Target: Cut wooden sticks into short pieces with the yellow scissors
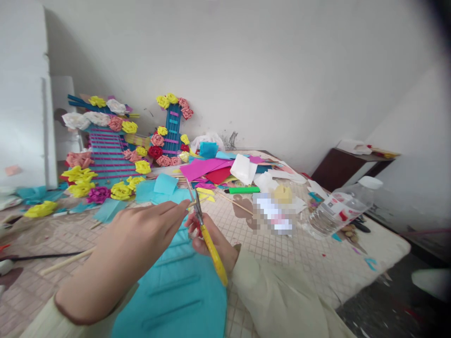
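"Any open room?"
"I see bare tabletop (317, 264) right of the scissors (214, 256), held in my right grip (220, 239); my left grip (143, 230) pinches a thin stick (191, 204) at their blades."
"Obstacles?"
"A bottle (340, 213) near the right edge, paper sheets (202, 167) beyond."

- A small craft workshop, or maybe a home; the view cannot tell which.
- Scissors (214, 255) over a table (380, 244) with coloured paper (200, 167).
- Blue panels (112, 162) with paper flowers (121, 191) near a plain wall (246, 70).
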`<act>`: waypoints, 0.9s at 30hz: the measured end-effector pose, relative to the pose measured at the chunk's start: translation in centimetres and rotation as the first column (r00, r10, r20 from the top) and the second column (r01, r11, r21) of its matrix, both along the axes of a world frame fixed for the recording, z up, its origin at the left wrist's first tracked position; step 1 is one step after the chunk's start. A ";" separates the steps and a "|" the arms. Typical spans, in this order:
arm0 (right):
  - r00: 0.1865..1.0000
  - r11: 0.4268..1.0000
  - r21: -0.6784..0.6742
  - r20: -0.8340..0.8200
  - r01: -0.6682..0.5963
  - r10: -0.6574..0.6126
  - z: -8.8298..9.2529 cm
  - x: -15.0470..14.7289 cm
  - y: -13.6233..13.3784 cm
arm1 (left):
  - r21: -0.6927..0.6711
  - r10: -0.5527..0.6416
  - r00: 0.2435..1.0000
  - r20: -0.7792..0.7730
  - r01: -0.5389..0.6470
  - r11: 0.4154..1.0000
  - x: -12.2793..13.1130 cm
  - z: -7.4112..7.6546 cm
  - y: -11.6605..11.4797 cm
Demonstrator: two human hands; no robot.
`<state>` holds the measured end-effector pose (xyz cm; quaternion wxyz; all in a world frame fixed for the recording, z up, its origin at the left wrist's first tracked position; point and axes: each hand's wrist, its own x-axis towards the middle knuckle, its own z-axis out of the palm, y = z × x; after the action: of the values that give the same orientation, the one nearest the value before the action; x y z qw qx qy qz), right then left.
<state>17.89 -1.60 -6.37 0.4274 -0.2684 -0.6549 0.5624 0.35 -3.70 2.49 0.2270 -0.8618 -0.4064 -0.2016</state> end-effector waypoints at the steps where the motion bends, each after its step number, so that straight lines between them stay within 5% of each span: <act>1: 1.000 1.000 0.002 -0.004 0.003 -0.003 -0.1 0.0 0.0 | 0.006 -0.002 1.000 -0.006 0.002 1.000 0.0 0.0 0.0; 11: 0.999 0.999 -0.032 -0.044 0.029 -0.030 -1.0 -0.4 0.4 | -0.079 0.028 1.000 0.006 -0.027 0.997 -0.1 0.1 -0.1; 18: 0.997 0.996 -0.091 -0.072 0.013 -0.020 0.0 -0.2 0.2 | 0.084 -0.004 0.999 -0.037 0.007 0.996 0.0 -0.2 0.0; 27: 0.988 0.985 0.083 -0.025 0.151 -0.150 0.3 -0.2 -0.1 | 0.085 -0.022 0.999 0.045 0.018 0.996 0.7 0.5 -0.4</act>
<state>17.65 -1.69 -6.11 0.4857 -0.2934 -0.6522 0.5026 1.01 -4.11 2.98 0.2518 -0.8505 -0.3941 -0.2408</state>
